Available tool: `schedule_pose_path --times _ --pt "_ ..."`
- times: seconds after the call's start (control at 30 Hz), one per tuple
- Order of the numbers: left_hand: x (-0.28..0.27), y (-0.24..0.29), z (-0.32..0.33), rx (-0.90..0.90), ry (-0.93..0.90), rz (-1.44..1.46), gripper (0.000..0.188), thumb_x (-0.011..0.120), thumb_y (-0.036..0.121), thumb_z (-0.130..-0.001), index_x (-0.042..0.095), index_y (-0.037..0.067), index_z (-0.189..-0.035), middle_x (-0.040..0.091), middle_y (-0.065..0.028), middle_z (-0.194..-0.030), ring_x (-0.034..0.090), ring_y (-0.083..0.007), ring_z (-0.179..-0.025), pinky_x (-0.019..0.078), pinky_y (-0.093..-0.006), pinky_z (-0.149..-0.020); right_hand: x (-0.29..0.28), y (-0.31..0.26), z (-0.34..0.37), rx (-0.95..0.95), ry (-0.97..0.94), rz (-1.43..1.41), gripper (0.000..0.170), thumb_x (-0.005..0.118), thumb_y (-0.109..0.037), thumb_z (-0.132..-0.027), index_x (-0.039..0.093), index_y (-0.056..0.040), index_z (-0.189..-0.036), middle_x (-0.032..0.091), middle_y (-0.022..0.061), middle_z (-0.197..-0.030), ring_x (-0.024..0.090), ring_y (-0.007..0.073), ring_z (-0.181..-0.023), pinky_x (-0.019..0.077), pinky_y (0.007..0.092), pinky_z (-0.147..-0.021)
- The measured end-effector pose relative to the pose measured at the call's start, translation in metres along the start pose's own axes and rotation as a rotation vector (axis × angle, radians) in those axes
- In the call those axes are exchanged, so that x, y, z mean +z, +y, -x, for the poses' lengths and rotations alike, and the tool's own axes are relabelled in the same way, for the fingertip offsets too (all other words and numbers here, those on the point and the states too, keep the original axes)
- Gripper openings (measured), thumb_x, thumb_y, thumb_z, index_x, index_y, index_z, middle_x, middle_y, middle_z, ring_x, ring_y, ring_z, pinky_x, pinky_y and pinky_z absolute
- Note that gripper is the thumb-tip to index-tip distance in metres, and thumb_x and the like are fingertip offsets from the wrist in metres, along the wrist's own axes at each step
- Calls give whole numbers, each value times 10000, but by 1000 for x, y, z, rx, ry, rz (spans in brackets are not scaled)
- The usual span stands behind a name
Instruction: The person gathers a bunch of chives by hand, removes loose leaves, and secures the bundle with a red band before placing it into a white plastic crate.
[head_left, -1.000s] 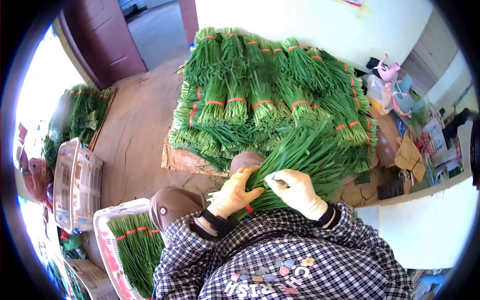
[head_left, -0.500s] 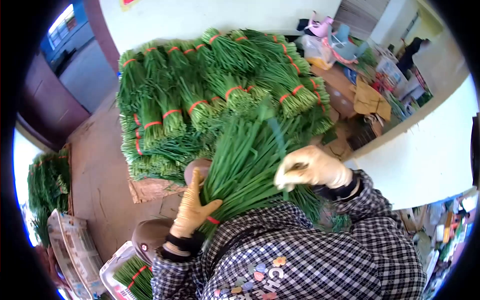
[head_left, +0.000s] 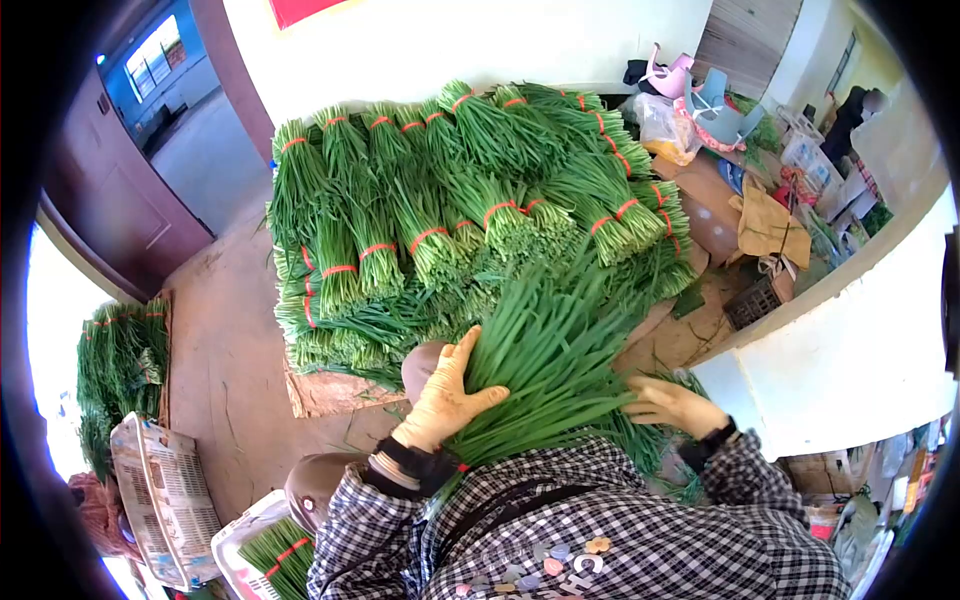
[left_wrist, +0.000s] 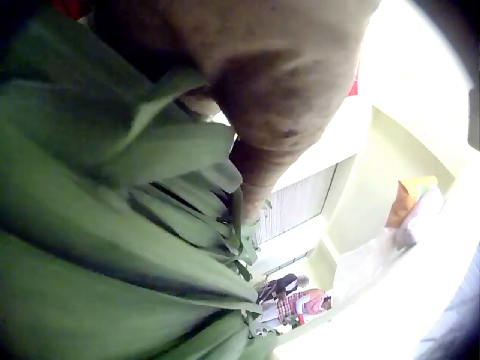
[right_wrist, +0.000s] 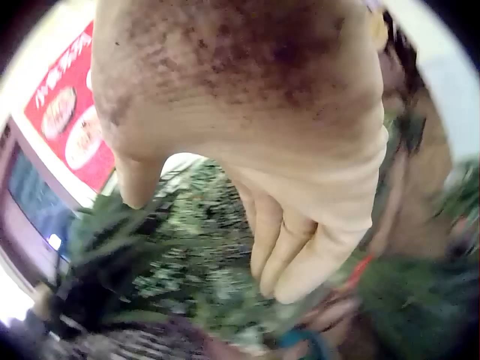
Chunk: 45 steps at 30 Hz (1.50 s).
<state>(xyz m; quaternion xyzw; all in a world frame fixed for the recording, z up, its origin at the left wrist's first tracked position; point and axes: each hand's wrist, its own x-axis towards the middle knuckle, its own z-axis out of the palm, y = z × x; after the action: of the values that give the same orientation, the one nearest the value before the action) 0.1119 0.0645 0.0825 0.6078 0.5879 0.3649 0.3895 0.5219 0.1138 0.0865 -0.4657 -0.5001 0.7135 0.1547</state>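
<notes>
With the left hand (head_left: 446, 402) spread wide against the leafy bunch (head_left: 552, 350) before the far stack (head_left: 425, 195) and the right hand (head_left: 678, 406) relaxed, seemingly empty, I judged slack pressure could let it splay right.

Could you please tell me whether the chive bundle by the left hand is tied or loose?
Tied, it appears: a red band crosses the chive bundle near its stem end.
</notes>
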Motion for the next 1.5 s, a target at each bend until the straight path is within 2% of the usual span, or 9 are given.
schedule_pose_path --times 0.17,0.3,0.37,0.4,0.6,0.93,1.07,1.17,1.5 --pt "13 28 17 129 -23 -162 968 934 259 -774 411 -9 -1544 496 -203 -1351 489 -330 -1291 401 -429 -1126 65 -25 -78 -590 167 1046 357 535 35 -990 646 8 -1328 725 216 -991 689 326 -900 522 454 -848" --pt "6 -3 18 -142 148 363 491 821 194 -922 628 -31 -1314 691 -111 -1145 638 -193 -1015 526 -330 -926 52 3 -131 -469 -23 659 329 437 -108 -1074 703 18 -1223 735 237 -1081 708 346 -969 550 432 -872" --pt "-2 -12 21 -204 165 682 296 689 109 -1017 680 21 -1300 730 -26 -1154 655 -114 -1027 537 -294 -933 36 20 -133 -750 -185 666 587 480 -440 -1120 506 -1 -1509 638 231 -1390 661 373 -1223 545 446 -1040" --pt "-4 -8 21 -188 189 791 285 672 103 -1025 679 27 -1300 731 -28 -1161 661 -117 -1027 541 -294 -933 40 49 -139 -813 38 646 415 384 -220 -1102 703 -3 -1256 720 237 -1228 697 396 -1152 544 415 -1019" --pt "-7 1 20 -167 241 1035 230 664 82 -1030 698 36 -1253 749 -12 -1149 668 -105 -1002 534 -283 -911 46 14 -108 -734 50 730 389 394 -164 -1094 711 -20 -1269 727 201 -1258 695 371 -1170 541 390 -1019" --pt "2 5 23 -91 290 864 301 668 10 -1001 672 53 -1299 734 -17 -1195 661 -124 -1065 525 -308 -972 44 19 -116 -648 84 864 393 398 -110 -1062 711 -43 -1289 721 192 -1281 699 350 -1167 556 393 -990" --pt "24 27 36 406 222 -79 262 790 27 -842 715 73 -1089 724 -107 -1007 701 -278 -910 563 -397 -821 46 17 -103 -699 159 872 361 435 -105 -1060 722 -8 -1256 735 182 -1257 698 350 -1178 549 410 -1014" --pt "28 49 43 502 136 -265 339 755 -29 -791 718 73 -1112 715 -107 -1082 686 -332 -984 553 -414 -839 6 80 -104 -623 -321 -136 374 505 -52 -1020 616 23 -1369 653 178 -1386 642 320 -1278 537 426 -1046" --pt "28 39 38 222 311 -34 354 766 -31 -842 678 15 -1182 674 -131 -1052 679 -315 -987 543 -381 -883 8 70 -134 -477 -328 145 452 505 -92 -1043 482 13 -1482 532 145 -1521 578 265 -1305 501 362 -1070"
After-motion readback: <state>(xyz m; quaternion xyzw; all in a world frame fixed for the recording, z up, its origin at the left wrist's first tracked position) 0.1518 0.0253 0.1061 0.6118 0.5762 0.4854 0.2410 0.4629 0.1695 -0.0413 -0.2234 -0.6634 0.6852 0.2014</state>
